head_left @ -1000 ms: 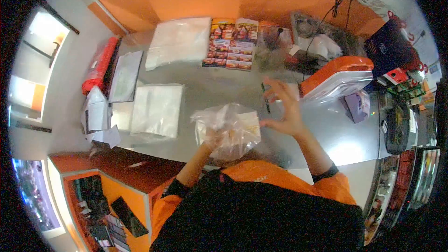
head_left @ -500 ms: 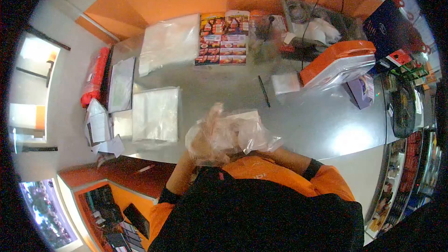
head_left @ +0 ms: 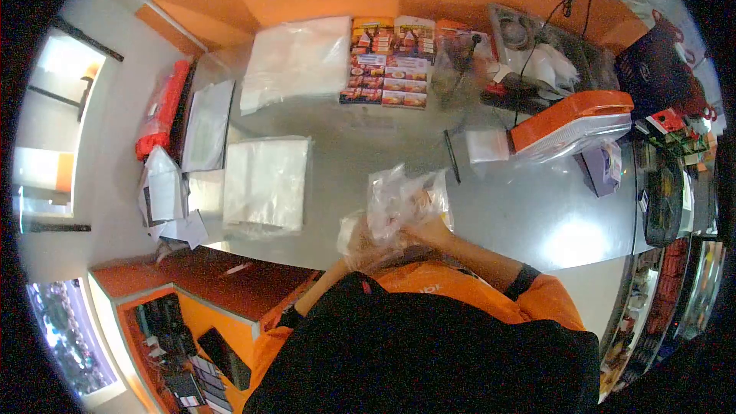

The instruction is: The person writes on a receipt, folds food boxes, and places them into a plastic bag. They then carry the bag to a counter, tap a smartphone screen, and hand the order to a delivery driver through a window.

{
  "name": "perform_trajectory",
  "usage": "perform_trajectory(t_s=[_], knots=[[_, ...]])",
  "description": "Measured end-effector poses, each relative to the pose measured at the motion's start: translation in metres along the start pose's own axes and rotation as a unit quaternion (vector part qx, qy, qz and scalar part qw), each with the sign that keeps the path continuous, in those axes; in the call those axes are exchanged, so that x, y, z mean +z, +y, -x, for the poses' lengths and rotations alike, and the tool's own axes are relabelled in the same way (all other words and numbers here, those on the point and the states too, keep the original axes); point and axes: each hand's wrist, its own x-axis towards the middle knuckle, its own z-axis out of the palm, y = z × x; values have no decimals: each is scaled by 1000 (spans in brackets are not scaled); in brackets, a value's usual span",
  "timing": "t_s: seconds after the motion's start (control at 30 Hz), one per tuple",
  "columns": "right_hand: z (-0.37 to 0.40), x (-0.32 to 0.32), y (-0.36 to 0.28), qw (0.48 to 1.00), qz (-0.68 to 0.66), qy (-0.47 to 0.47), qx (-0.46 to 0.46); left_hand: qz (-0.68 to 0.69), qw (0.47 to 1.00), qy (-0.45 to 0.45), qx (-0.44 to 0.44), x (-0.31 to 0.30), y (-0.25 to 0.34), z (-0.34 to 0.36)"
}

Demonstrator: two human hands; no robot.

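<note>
A crumpled clear plastic bag [head_left: 395,198] is held upright over the front edge of the grey table [head_left: 368,126]. My right hand [head_left: 429,231] is closed on its lower right side, with the plastic spreading above the fingers. My left hand [head_left: 366,239] is closed at the lower left of the bag, with clear plastic over it that blurs the fingers. Whether anything lies inside the bag cannot be made out.
Stacks of clear plastic bags [head_left: 267,184] and larger sheets [head_left: 295,61] lie left and back. Printed menus [head_left: 387,69] are behind. A pen [head_left: 452,157], small white packets [head_left: 487,146] and an orange-topped sealing machine [head_left: 571,119] stand right. A red roll [head_left: 165,111] lies far left.
Both hands and the plastic have shifted right in view. The left fingers, raised before, are now lowered, and the right hand has come into view gripping the bag. The whole view has turned slightly.
</note>
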Motion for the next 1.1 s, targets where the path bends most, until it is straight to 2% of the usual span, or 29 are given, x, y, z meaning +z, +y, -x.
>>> perform_trajectory(t_s=[0.07,0.13,0.23,0.33,0.43,0.53,0.63,0.73,0.77,0.87,0.97,1.03,1.1], knots=[[-5,2,22,997,-36,-64,3,-2,1000,6,5,7,3,-4],[-5,4,-3,984,49,-53,-161,-3,1000,10,5,10,6,-4],[-15,-2,-6,907,196,-108,-356,-7,1000,11,6,11,6,-9],[-3,-7,-5,949,110,-168,-244,-11,1000,11,7,5,5,-6],[-10,-5,-4,911,205,-198,-299,-18,1000,17,11,6,8,-9],[-9,-6,-52,830,449,-239,-230,-20,999,19,17,19,14,-10],[-17,-11,-53,920,334,-164,-118,-23,999,23,19,28,16,-11],[-53,-31,18,942,157,-250,-158,-30,999,19,24,26,18,-8],[-47,-38,7,967,42,-226,-107,-29,999,18,22,22,16,-4],[-63,-49,62,924,299,-232,-51,-46,998,21,28,4,14,4],[-38,-54,25,938,130,-299,-116,-110,989,65,70,-13,26,3],[-21,-57,21,952,97,-263,-126,-184,967,124,124,-16,44,-7],[-5,-47,25,946,35,-305,-101,-261,934,180,165,-14,58,-17]])
